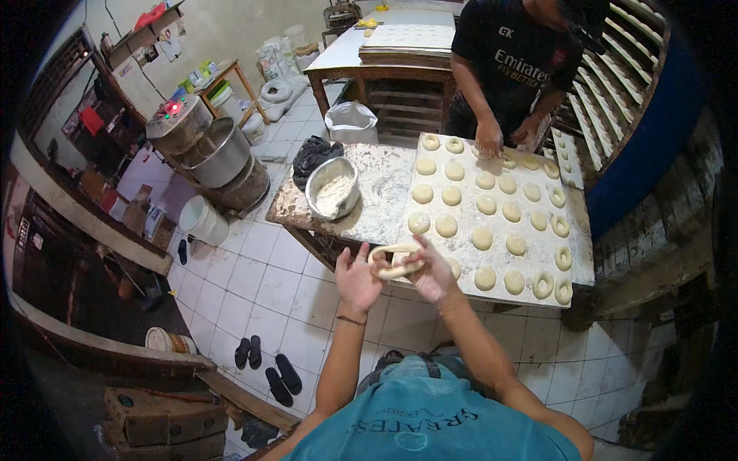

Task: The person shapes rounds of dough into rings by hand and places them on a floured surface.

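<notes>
A large ring of pale dough (396,269) hangs stretched between my hands, just off the front edge of the floury tray. My left hand (360,283) has some fingers raised and others hooked in the ring's left side. My right hand (432,273) grips its right side. Beyond lies the white tray (461,230) with several round dough pieces (483,237), some ring-shaped (543,286). To its left a metal bowl of flour (331,192) sits on the flour-dusted table (380,173), beside a dark crumpled bag (311,154).
A co-worker in black (515,61) stands across the table, one hand (489,140) on the tray's dough. A tray rack (607,84) is at right. Left are a mixer (196,146), a white bucket (204,223) and sandals (280,376) on the floor. A table with stacked boards (400,42) stands behind.
</notes>
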`<state>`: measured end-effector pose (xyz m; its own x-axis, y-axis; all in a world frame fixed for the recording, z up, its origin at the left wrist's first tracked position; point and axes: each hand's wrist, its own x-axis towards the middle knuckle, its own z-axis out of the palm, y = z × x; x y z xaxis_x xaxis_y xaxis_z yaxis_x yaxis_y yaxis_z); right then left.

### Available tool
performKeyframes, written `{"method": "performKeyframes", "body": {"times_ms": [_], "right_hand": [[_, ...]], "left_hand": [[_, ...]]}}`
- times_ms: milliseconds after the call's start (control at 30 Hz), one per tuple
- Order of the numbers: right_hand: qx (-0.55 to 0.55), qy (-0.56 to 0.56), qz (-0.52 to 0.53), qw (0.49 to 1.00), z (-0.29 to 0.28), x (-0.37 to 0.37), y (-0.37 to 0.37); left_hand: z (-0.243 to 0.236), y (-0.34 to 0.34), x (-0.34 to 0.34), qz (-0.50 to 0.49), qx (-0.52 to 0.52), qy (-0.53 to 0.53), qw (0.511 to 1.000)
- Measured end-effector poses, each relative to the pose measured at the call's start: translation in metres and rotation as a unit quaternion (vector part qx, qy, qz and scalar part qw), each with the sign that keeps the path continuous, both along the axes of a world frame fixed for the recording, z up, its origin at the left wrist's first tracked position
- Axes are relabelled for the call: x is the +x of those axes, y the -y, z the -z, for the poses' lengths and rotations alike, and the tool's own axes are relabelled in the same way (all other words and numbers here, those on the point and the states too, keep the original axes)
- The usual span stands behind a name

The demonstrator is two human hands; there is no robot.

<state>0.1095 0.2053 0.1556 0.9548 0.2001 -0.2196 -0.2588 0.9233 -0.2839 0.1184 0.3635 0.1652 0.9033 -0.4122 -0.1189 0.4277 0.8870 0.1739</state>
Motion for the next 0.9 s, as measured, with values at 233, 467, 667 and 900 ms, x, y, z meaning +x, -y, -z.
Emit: {"method": "performKeyframes", "body": {"times_ms": [233, 467, 667, 900], "right_hand": [[0.055, 0.085, -0.288, 0.952, 0.001, -0.002, 0.021], [-0.017, 0.118, -0.135, 0.984, -0.007, -0.002, 0.084], [0.075, -0.134, 0.298, 0.942, 0.042, 0.022, 0.146], [-0.153, -0.148, 0.044, 0.976, 0.035, -0.071, 0.289]], "left_hand": [[-0.007, -0.016, 0.016, 0.148, -0.05, 0.058, 0.986], [-0.032, 0.079, 0.018, 0.175, 0.153, -0.061, 0.971], [0.011, 0.231, 0.044, -0.015, 0.171, -0.085, 0.981], [0.068, 0.304, 0.019, 0.613, 0.028, -0.023, 0.789]]}}
